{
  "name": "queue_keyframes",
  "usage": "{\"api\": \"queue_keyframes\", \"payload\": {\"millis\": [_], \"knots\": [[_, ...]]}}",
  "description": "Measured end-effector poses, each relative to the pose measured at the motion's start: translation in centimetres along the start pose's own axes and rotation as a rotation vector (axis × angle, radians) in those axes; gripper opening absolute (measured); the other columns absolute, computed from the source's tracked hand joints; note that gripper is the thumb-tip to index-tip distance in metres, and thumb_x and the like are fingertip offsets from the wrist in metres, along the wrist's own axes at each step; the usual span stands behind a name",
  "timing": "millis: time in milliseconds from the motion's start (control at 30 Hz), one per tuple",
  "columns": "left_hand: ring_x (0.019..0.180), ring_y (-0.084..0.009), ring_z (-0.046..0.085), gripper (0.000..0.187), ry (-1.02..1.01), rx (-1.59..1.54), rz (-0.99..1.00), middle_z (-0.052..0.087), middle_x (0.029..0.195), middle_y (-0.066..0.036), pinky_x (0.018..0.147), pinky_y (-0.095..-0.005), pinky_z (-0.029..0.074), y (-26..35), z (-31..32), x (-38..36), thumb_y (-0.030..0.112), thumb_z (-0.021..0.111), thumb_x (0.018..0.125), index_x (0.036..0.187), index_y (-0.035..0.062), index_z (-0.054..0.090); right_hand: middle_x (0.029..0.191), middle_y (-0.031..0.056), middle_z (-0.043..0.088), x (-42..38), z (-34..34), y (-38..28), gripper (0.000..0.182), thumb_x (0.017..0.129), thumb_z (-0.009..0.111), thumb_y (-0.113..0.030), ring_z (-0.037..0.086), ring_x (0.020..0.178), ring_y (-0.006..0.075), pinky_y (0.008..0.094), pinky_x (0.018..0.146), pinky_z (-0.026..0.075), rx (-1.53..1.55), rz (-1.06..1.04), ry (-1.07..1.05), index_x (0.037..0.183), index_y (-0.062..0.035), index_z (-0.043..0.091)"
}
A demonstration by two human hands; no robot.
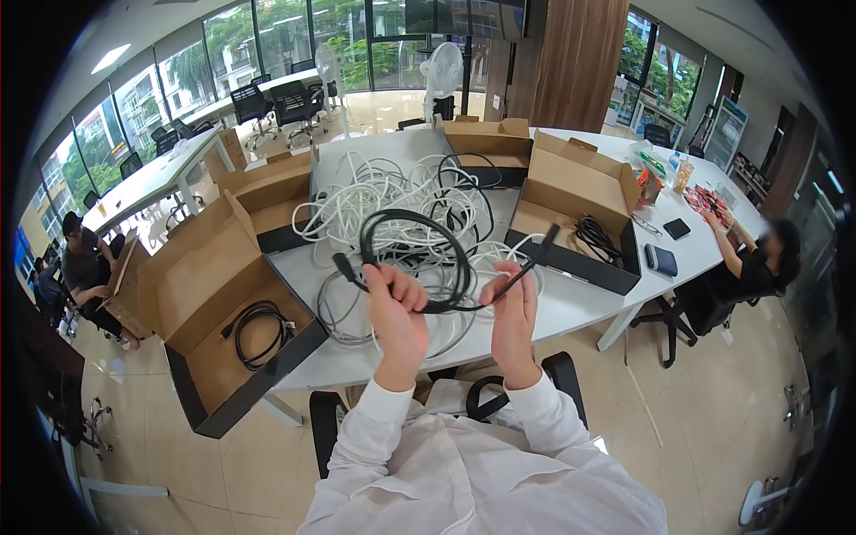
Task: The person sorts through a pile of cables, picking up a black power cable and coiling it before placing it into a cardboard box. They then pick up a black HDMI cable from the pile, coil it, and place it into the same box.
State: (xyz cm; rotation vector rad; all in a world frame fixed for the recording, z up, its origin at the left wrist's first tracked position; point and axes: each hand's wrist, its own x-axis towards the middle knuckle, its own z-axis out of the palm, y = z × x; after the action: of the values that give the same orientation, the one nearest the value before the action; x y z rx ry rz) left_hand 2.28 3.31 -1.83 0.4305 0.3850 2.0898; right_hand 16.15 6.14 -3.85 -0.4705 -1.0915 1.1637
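Note:
A coiled black cable [466,267] is held up in front of me between both hands, over the table. My left hand [399,308] pinches the coil's lower left side, and a plug [343,265] sticks out beside its fingers. On the other side, my right hand [513,303] has its fingers closed round the cable's free end, whose connector [550,239] points up and to the right. Behind the coil lies a tangled heap of white and grey cables [392,192], with some black ones mixed in.
An open box [201,379] with a coiled black cable [259,334] stands at left; another open box [571,259] at right holds black cables [597,239]. More boxes [486,147] stand behind. A phone [678,229] and wallet [661,259] lie near a seated person [758,259] at right.

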Motion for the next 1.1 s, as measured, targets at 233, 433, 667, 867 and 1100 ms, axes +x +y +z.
{"api": "queue_keyframes", "payload": {"millis": [233,433,667,867,1100], "knots": [[0.049,-0.0083,0.033,0.041,0.027,0.094,0.061,0.034,0.066,0.003,0.045,-0.0259,0.026,-2.0,1.7,-1.9,0.044,0.046,0.099,0.076,0.0125,0.036,0.056,0.0068,0.046,-1.1,0.2,0.2,0.022,0.088,0.066,-0.009,0.041,0.048,0.0099,0.0276,0.044,0.03,-0.661,-0.398,-0.153,0.104,-0.0002,0.053],[0.043,-0.006,0.022,0.04,-0.249,0.148,-0.05,0.027,0.06,0.006,0.04,-0.0241,0.019,-2.0,0.4,-2.7,0.043,0.04,0.101,0.075,0.0137,0.036,0.047,0.0021,0.038,-0.5,-0.6,-0.1,0.02,0.084,0.07,-0.012,0.033,0.039,0.0114,0.0285,0.039,0.027,-0.849,-0.42,0.105,0.093,-0.0031,0.054],[0.042,-0.0048,0.024,0.042,-0.354,0.282,-0.29,0.028,0.06,0.006,0.041,-0.0236,0.017,-2.5,-0.2,-3.7,0.045,0.043,0.1,0.071,0.0147,0.035,0.075,0.0057,0.06,0.4,-2.6,0.0,0.022,0.091,0.056,-0.009,0.056,0.063,0.0124,0.0257,0.057,0.043,-0.42,-0.093,-0.006,0.111,-0.0004,0.052],[0.042,-0.0046,0.024,0.042,-0.371,0.327,-0.381,0.027,0.061,0.007,0.042,-0.0236,0.017,-2.9,-1.2,-3.9,0.044,0.044,0.1,0.071,0.0153,0.036,0.089,0.0071,0.064,1.1,-3.9,-0.8,0.029,0.09,0.053,-0.002,0.064,0.074,0.016,0.0287,0.071,0.053,0.153,0.429,-0.081,0.118,-0.0059,0.048],[0.046,-0.0044,0.023,0.036,-0.176,0.125,-0.464,0.027,0.065,0.007,0.043,-0.022,0.019,-1.2,-1.6,-2.0,0.043,0.047,0.099,0.077,0.0156,0.04,0.096,0.007,0.064,1.3,-3.8,-2.1,0.024,0.087,0.062,0.002,0.061,0.09,0.0145,0.0275,0.082,0.049,0.206,0.138,-0.038,0.109,-0.004,0.054]]}}
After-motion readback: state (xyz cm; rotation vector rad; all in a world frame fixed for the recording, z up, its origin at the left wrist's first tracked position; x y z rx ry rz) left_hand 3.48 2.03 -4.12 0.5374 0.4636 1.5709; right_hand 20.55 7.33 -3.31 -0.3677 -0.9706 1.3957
